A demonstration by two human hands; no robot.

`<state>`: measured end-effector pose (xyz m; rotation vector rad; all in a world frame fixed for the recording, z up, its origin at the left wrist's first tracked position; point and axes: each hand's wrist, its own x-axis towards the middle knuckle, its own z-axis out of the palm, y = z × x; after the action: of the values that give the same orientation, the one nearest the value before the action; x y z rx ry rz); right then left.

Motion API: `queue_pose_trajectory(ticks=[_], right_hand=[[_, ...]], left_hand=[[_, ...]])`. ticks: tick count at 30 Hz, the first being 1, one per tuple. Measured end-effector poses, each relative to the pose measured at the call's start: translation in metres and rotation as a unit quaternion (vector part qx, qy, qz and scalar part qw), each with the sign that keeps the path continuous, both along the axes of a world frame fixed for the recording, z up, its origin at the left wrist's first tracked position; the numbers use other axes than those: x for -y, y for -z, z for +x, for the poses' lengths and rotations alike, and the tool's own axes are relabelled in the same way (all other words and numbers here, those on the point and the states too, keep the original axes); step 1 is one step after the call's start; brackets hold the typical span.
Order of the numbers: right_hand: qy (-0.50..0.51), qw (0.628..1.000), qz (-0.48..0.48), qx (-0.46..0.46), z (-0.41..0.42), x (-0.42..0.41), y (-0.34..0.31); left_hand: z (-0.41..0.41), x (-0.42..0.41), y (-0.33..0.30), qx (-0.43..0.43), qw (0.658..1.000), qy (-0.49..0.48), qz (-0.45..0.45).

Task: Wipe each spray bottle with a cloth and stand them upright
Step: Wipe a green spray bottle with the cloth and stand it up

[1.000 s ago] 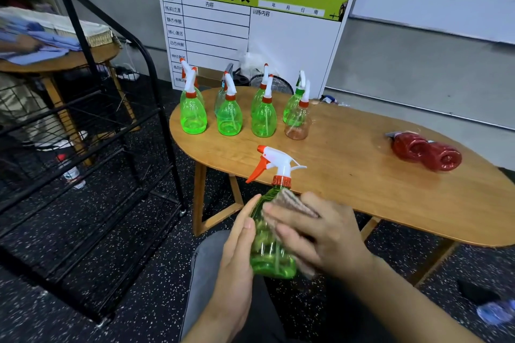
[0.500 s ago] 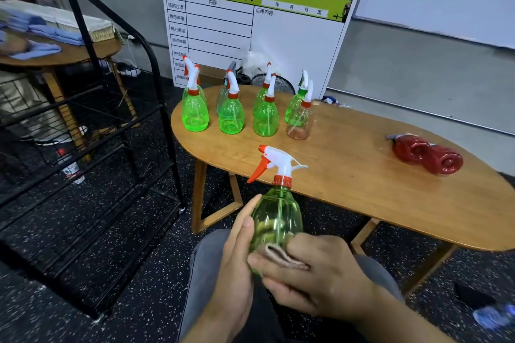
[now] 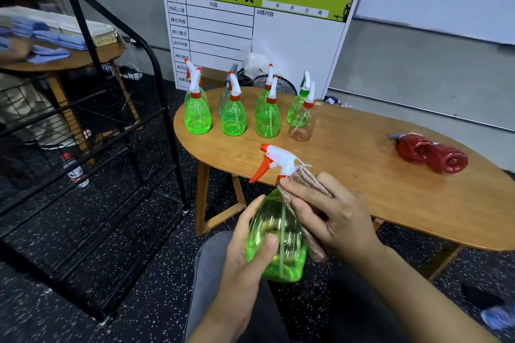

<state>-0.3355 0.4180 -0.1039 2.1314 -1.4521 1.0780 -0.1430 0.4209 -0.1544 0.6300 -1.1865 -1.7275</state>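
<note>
From the head view, I saw the left hand (image 3: 245,253) curled round the lower body of the green spray bottle (image 3: 277,237), thumb across its front, holding it upright above the lap and just short of the table (image 3: 390,203) edge. The right hand (image 3: 331,214) pinched the cloth (image 3: 306,184) against the bottle's shoulder and neck, right under the white trigger head (image 3: 281,160).

I judged the risks as these: the smooth plastic could twist or slip in a one-handed grip if the cloth dragged hard; the cloth might snag the orange trigger and fire a spray. The two red bottles (image 3: 432,154) lay on their sides, well apart from the upright group (image 3: 245,117), and looked free to roll if the table were knocked.
</note>
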Motion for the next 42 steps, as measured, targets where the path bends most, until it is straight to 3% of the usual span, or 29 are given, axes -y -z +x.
queue_pose_trajectory(ticks=[5, 8, 10, 13, 17, 22, 24, 27, 29, 30, 33, 39, 42], right_hand=[[0.049, 0.997, -0.067, -0.005, -0.018, -0.005, -0.011], [0.03, 0.998, -0.051, 0.012, -0.013, -0.01, -0.004], [0.001, 0.992, 0.008, 0.126, 0.0, -0.016, 0.003], [-0.029, 0.941, 0.084, 0.328, 0.02, -0.019, 0.006], [-0.038, 0.915, 0.119, 0.383, 0.032, -0.012, 0.011], [-0.036, 0.933, 0.109, 0.342, 0.041, -0.012, 0.014], [-0.058, 0.953, 0.095, 0.282, 0.044, -0.016, 0.018], [-0.096, 0.993, 0.05, 0.055, 0.042, -0.03, 0.029], [-0.133, 0.986, 0.008, -0.099, 0.037, -0.039, 0.036], [-0.148, 0.98, -0.007, -0.134, 0.033, -0.041, 0.037], [-0.151, 0.98, -0.019, -0.129, 0.026, -0.035, 0.028], [-0.027, 0.995, 0.046, 0.09, 0.02, 0.001, 0.003], [-0.019, 0.993, 0.044, 0.111, 0.025, 0.002, 0.008]], left_hand=[[0.0, -0.001, -0.001, -0.033, 0.999, -0.004, 0.013], [-0.001, -0.002, -0.003, -0.047, 0.999, -0.005, 0.025], [-0.002, -0.002, -0.004, -0.053, 0.998, -0.002, 0.025], [-0.001, -0.001, -0.003, -0.043, 0.999, -0.004, 0.025], [-0.001, 0.002, 0.0, -0.027, 0.999, 0.001, 0.043], [-0.003, 0.004, -0.002, -0.014, 0.998, -0.014, 0.057], [-0.002, 0.004, 0.0, -0.008, 0.998, -0.03, 0.06], [0.001, 0.007, 0.002, -0.009, 0.996, -0.032, 0.085], [0.002, 0.007, 0.002, -0.015, 0.996, -0.029, 0.078], [0.002, 0.008, 0.0, -0.018, 0.997, -0.036, 0.069], [-0.001, 0.007, -0.002, -0.014, 0.997, -0.034, 0.06], [-0.004, 0.003, -0.004, -0.007, 0.999, -0.042, 0.034], [-0.003, 0.003, -0.004, -0.009, 0.998, -0.048, 0.032]])
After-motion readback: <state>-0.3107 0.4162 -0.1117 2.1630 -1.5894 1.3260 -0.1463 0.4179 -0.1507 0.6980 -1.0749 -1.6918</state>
